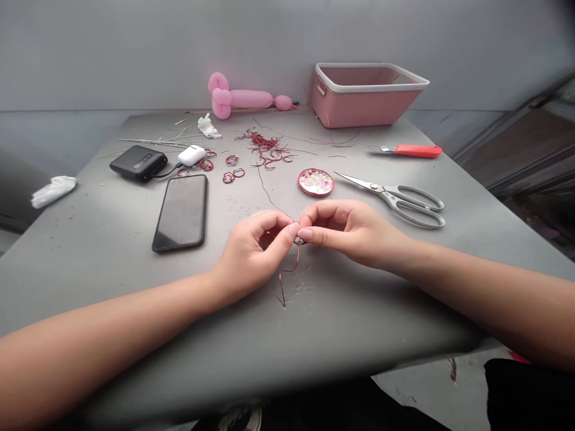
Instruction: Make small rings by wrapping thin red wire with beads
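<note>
Wire (290,270), which we gripped between left hand (251,251) and right hand (348,230), both pinched on it just above the counter (112,275); its tail trailed unshaped, while several closed rings (233,175) already lay beyond, near the beads (315,181).

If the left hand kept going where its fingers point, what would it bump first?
The left hand points right, so it would likely meet the right hand first; both pinch the red wire.

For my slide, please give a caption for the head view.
Left hand and right hand pinch a red wire over a grey table near scissors.
</note>
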`<state>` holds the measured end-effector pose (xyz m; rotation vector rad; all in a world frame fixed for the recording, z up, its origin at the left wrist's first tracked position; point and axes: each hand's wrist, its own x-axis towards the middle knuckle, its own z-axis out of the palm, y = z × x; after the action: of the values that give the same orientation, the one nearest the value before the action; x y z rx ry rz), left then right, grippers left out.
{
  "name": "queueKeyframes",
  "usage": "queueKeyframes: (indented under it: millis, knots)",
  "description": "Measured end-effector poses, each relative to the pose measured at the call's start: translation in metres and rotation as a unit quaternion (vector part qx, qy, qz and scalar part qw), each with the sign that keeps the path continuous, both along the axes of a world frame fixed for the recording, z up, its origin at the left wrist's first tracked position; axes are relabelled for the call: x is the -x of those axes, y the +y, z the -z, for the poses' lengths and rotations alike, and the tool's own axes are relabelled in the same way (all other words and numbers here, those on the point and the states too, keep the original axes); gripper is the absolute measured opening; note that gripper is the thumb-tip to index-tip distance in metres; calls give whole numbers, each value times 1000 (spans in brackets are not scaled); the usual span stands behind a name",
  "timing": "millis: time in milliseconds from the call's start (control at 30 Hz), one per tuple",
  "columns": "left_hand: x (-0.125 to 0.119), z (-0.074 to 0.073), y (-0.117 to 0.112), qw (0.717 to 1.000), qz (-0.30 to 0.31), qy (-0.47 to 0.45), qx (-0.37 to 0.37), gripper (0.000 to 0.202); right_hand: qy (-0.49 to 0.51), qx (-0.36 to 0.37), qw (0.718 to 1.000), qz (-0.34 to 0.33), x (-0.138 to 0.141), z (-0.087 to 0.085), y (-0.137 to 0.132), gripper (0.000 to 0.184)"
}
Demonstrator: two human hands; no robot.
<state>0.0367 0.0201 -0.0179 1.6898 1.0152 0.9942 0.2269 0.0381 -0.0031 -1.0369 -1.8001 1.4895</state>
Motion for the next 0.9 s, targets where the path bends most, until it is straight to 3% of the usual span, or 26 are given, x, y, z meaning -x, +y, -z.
queueKeyframes:
  millis: [267, 633, 900]
  knots:
    - [3, -5, 6, 994, 46, 2, 104, 32, -23, -22, 999, -34, -1, 1, -4, 30]
    - [-1, -4, 1, 998, 11, 4, 59, 24, -117, -27, 991, -51, -3, -2, 3, 32]
    - [1, -8, 5, 995, 26, 3, 92, 27, -123, -146, 981, -23, -5, 1, 0, 19]
